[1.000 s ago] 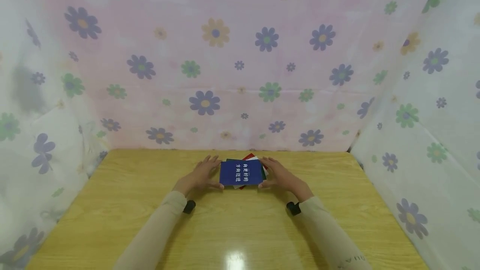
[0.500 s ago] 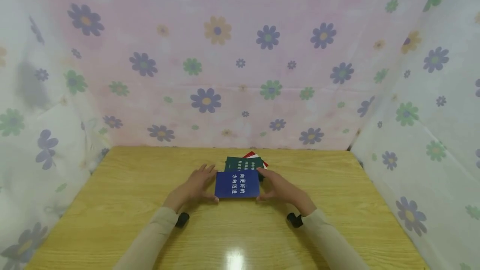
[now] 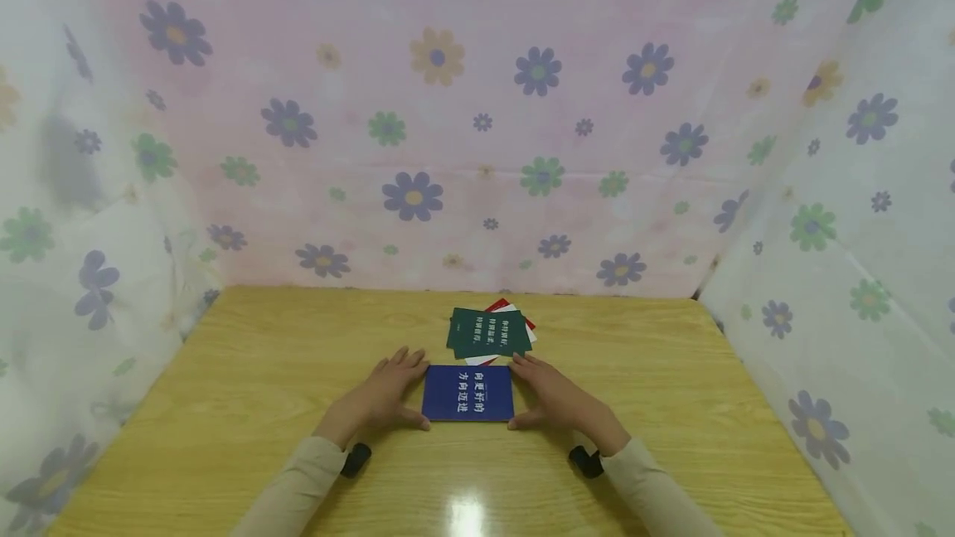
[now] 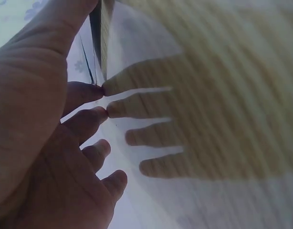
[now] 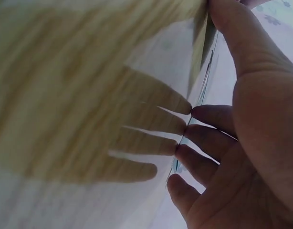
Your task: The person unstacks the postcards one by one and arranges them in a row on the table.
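A small blue notebook with white characters lies flat near the middle of the wooden table. My left hand grips its left end, thumb at the near corner and index finger at the far one. At the right end my right hand holds it the same way. In the left wrist view the other fingers are spread, and two fingertips meet their reflections on the tabletop. The right wrist view shows similar fingers down at the surface. Just beyond sits a dark green notebook with white writing.
Under the green notebook, corners of red and white covers stick out in a fan. The glossy wooden table reflects a bright light in front. Flowered cloth encloses the back and both sides.
Both hands have drawn the blue notebook off the pile toward the body and down to the table, uncovering the green notebook. The pile has stayed put.
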Available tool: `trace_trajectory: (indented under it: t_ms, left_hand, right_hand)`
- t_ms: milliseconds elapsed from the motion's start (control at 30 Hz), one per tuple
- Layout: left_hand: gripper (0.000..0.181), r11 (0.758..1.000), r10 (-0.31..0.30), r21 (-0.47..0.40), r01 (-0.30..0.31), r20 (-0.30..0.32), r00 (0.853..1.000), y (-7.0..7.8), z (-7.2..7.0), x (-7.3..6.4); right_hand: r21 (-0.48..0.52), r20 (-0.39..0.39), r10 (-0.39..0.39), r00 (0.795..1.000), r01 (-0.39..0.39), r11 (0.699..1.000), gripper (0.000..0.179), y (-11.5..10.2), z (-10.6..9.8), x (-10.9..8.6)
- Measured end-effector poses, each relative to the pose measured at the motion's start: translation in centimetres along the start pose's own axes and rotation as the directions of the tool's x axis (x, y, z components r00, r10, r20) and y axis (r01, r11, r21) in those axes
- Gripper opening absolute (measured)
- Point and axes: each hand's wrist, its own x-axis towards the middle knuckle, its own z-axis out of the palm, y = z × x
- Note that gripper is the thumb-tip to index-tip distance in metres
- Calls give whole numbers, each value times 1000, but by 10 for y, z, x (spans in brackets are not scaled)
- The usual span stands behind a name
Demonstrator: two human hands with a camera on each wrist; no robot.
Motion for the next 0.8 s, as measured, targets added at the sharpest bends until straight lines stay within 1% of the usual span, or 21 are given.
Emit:
trace_trajectory:
  t_ms: [133,300,567,800]
  left_hand:
    - [101,1000,-7,-1,7,-3,1000,-1,0,1]
    - [100,1000,-15,-24,15,2,1000,-2,-3,4]
    - [101,1000,-1,-14,1,-7,1000,-5,-10,7]
    - [100,1000,-16,-17,16,-9,1000,-8,-13,9]
  right_hand:
    - [-17,-6,-5,1000,5,1000,94,0,0,2]
    - [-31,-6,9,1000,-10,999,95,1,-1,8]
    - [-30,2,29,1000,-29,999,96,-3,-5,21]
    - [-48,0,23,1000,-23,999,95,-2,-6,29]
